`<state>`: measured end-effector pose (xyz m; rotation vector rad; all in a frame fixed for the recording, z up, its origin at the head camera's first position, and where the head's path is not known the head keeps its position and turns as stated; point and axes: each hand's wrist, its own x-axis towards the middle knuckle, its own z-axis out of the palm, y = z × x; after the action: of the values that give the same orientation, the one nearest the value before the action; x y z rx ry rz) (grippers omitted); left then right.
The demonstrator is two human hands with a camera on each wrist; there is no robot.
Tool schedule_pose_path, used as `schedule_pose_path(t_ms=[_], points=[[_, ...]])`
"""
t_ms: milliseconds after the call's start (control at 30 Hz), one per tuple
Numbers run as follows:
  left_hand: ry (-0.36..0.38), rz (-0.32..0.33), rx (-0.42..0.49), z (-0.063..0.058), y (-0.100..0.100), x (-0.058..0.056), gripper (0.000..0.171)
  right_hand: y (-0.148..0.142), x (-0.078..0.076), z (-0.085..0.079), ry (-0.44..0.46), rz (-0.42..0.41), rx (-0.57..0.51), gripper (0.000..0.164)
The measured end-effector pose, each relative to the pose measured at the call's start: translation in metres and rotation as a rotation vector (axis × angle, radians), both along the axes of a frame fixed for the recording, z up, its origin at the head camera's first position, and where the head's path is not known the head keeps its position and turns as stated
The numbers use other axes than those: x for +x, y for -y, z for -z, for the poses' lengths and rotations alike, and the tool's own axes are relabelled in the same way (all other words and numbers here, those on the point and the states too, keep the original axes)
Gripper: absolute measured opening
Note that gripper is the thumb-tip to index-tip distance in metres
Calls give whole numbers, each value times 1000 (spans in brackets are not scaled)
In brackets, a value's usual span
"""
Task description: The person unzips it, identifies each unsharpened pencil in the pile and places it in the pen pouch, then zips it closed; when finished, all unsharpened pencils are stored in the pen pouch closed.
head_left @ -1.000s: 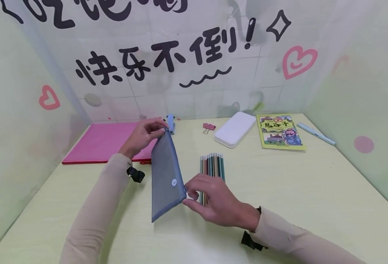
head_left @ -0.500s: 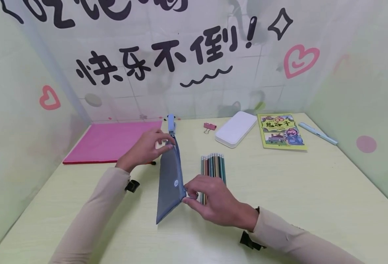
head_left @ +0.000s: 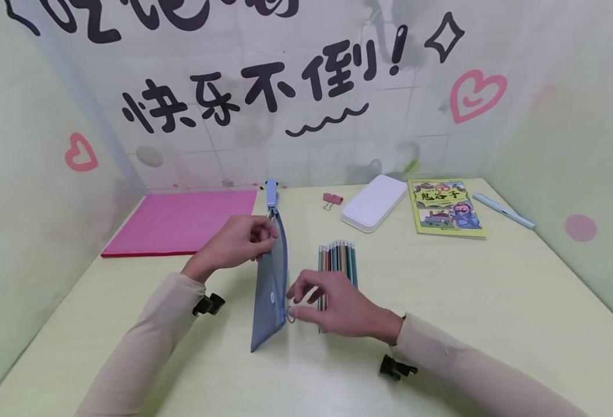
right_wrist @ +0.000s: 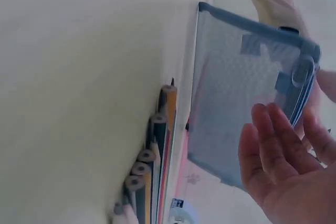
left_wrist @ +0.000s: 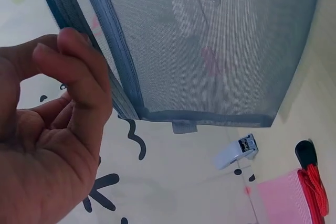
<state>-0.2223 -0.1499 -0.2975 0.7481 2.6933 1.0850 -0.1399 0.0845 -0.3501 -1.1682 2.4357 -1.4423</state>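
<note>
A blue-grey mesh zip pouch [head_left: 267, 289] stands on edge mid-table, zip edge uppermost. My left hand [head_left: 235, 240] pinches one zip tape near the far end. The left wrist view shows a gap between the two zip tapes [left_wrist: 123, 61]. By the near end of the zip is my right hand [head_left: 337, 301], its fingers apart and loosely bent. A zip pull ring [right_wrist: 303, 72] hangs beside these fingers, and nothing is gripped. Several pencils [head_left: 342, 255] lie in a row just right of the pouch, partly hidden behind the right hand.
A flat pink item with a red edge [head_left: 181, 223] lies at back left. Along the back are a blue stapler-like object [head_left: 271, 194], a pink binder clip [head_left: 332, 200] and a white case [head_left: 374, 202]. Farther right lie a yellow booklet [head_left: 447, 208] and a light-blue pen-like stick [head_left: 504, 210].
My left hand has come nearer along the zip edge, and the pouch has turned more edge-on. The right hand has let go of the zip end, its fingers now spread.
</note>
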Motion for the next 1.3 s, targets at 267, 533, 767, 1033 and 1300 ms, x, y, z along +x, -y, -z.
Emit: schedule_pose_path(t_ms=[267, 533, 767, 1033, 1300], points=[[26, 70, 0, 1, -2, 6, 20, 20, -35, -8, 103, 170, 37, 16], [-96, 33, -79, -6, 14, 11, 21, 13, -51, 3, 204, 303, 110, 13], [-173, 4, -99, -20, 31, 13, 16, -3, -56, 8, 233, 313, 161, 13], [-93, 5, -70, -19, 18, 11, 14, -2, -58, 6, 251, 171, 150, 18], [-66, -19, -76, -11, 9, 10, 12, -10, -68, 6, 177, 202, 242, 18]])
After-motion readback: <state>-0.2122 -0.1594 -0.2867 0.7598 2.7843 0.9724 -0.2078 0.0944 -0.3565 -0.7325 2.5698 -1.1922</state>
